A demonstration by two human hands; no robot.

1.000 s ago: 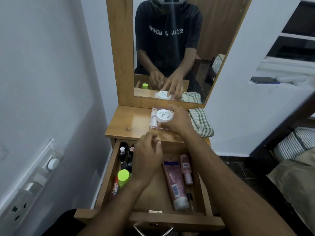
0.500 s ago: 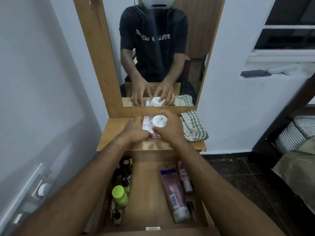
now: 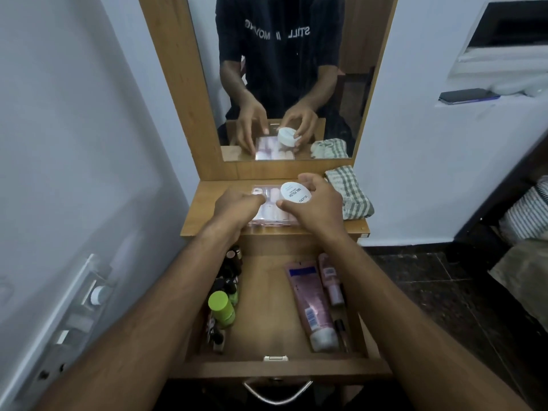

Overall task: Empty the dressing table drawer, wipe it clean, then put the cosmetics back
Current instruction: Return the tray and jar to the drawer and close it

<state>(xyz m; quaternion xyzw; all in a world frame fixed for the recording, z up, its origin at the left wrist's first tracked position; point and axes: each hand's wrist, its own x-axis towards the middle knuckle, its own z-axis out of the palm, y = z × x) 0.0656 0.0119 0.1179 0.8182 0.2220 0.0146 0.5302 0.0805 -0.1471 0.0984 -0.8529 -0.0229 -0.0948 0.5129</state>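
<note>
Since half a second ago: white jar tilted up off the clear case, lid now facing the camera; left hand has slid onto the case's left side.

Head view. Right hand grips the white jar, fingers curled round its rim, held just above the clear case of pale pink pieces. Left hand rests on the case, just left of the right hand; its fingers bend down over the near-left edge, but whether they pinch it I cannot tell. Case lies on the bench. Checked cloth lies just right of the right hand. Behind both forearms, the open drawer is far from empty: pink tube, smaller pink bottle, green-capped bottle, cluster of dark small bottles.

Step, as judged: emptying. Best to set the jar down flat on the bench beside the case, not stacked on it, leaving bare wood for the rest and keeping the cloth reachable.

Writing: jar lid reads "NAIL POLISH", brand below unclear. Mirror shows shirt lettering reversed, "STILL" legible.
</note>
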